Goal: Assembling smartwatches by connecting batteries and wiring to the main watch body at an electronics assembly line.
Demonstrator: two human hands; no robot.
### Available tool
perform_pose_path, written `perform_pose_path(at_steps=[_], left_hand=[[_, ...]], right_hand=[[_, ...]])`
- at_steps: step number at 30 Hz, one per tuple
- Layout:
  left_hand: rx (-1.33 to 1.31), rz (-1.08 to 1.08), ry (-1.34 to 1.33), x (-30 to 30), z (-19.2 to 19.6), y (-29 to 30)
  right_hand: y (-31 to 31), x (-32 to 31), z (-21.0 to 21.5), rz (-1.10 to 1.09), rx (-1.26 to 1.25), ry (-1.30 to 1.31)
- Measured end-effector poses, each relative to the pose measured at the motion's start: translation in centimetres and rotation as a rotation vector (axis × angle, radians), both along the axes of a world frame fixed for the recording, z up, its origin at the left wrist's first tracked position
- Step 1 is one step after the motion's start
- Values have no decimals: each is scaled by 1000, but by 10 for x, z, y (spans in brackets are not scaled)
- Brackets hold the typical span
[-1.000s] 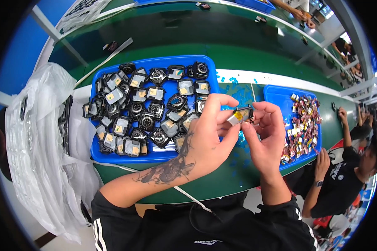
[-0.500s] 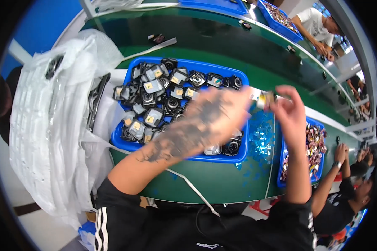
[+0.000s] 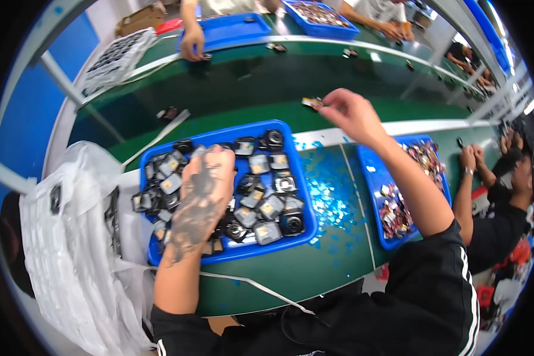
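Observation:
A blue tray [image 3: 310, 228] in front of me holds many black and grey watch-like cases [image 3: 271, 207], some showing round dials or coils. My left hand [image 3: 207, 178] reaches down among these cases, its back toward me. Its fingertips are hidden, so whether they grip a case cannot be seen. Farther off and to the right, my right hand [image 3: 353, 116] is over the dark green belt. Thumb and forefinger pinch a small electronic part [image 3: 312, 104], brownish with a white-and-yellow end.
Blue film scraps [image 3: 330, 207] litter the green table. To the right stands a second blue tray [image 3: 370, 169] of small shiny parts. Bubble-wrapped trays [image 3: 71, 237] rise at the left. Similar parts [image 3: 171, 113] lie along the belt. Co-workers' hands [image 3: 192, 43] work across it.
My hands have separated: the left has swung back into the tray of cases, the right has gone out over the belt with the small electronic part. The view has shifted too.

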State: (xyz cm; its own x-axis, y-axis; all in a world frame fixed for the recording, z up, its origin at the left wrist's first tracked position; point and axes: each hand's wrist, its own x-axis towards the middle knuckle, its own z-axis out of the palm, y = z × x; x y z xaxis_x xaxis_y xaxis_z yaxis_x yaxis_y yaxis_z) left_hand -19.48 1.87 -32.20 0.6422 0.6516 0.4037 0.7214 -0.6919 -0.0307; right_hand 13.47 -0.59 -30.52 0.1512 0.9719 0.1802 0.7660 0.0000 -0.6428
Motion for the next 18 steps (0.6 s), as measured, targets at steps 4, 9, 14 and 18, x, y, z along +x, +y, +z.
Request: perform_pose_path(at_steps=[4,9,14,18], left_hand=[[-929,-258,-456,49,64,-30],[-1186,-317,-972,66,45,-68],[-1259,-357,-1209,85,32,-88],[-1419,-266,-1192,83,25,-92]], right_hand=[[-71,-79,30,341,-138,327],[-106,-93,33,284,-80,546],[-117,-94,24,57,-38,1250],[-139,-56,31,228,-106,757]])
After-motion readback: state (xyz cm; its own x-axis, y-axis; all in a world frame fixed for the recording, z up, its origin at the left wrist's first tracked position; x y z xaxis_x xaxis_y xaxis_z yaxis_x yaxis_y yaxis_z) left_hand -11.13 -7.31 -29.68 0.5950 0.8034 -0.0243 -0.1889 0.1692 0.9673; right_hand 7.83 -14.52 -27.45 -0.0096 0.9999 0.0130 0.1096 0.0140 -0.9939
